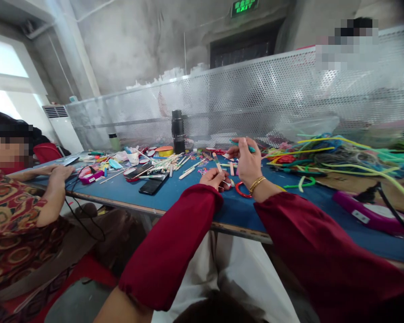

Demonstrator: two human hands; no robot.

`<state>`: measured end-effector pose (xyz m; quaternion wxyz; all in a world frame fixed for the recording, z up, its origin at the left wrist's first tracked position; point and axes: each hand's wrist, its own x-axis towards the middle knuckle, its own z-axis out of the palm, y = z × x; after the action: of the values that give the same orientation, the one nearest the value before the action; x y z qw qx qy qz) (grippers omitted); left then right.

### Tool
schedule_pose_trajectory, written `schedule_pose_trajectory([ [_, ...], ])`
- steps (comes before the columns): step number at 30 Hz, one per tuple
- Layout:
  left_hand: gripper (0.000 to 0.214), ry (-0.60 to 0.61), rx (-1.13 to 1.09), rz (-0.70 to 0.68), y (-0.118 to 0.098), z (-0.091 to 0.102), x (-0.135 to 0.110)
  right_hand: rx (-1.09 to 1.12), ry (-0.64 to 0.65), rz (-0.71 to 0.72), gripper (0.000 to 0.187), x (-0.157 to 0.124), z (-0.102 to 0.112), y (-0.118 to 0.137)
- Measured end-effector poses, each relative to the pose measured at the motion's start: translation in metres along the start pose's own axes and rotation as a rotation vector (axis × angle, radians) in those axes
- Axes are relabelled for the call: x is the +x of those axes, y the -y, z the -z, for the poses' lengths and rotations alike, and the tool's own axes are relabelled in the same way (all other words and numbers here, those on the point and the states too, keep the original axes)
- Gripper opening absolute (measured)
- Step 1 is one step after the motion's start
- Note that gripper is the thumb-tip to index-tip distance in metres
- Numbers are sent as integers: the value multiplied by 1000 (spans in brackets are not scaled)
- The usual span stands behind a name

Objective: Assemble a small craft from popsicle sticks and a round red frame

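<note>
One flat stick, tilted, top leaning left

Room on blue tabletop near front; black phone blocks left, purple device right.

On your left forearm you wear a dark red sleeve cover: plain, loose-fitting, gathered at the wrist end and at the upper end. Your right sleeve matches it in colour, is likewise unpatterned, and creases in soft folds. Your right wrist carries a gold-coloured, textured bracelet. Your trousers are off-white.
</note>
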<state>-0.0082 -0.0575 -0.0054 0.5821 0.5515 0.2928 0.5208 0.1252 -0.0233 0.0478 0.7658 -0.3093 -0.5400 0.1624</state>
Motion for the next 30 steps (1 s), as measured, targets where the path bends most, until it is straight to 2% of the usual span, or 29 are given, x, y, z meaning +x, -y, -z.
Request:
schedule_pose_trajectory([
  [4,21,23,48,-19,0,0,-2,14,-21,-41,48,-2,-3,-1],
  [10,21,56,87,12,0,0,-6,-2,-14,40,14,-12,4,17],
  [14,27,49,74,-14,0,4,-15,-140,33,147,8,-18,15,24],
  [17,27,33,31,-2,0,9,-21,-193,53,171,3,-24,19,25],
  [20,28,-12,8,34,1,13,-23,-211,56,177,9,-32,19,25],
  [22,30,-19,9,42,1,13,-23,-250,84,245,13,-39,21,28],
  [26,35,44,43,25,2,11,-25,-367,182,435,11,-55,28,38],
  [30,39,82,62,13,2,8,-30,-440,247,548,9,-66,33,44],
])
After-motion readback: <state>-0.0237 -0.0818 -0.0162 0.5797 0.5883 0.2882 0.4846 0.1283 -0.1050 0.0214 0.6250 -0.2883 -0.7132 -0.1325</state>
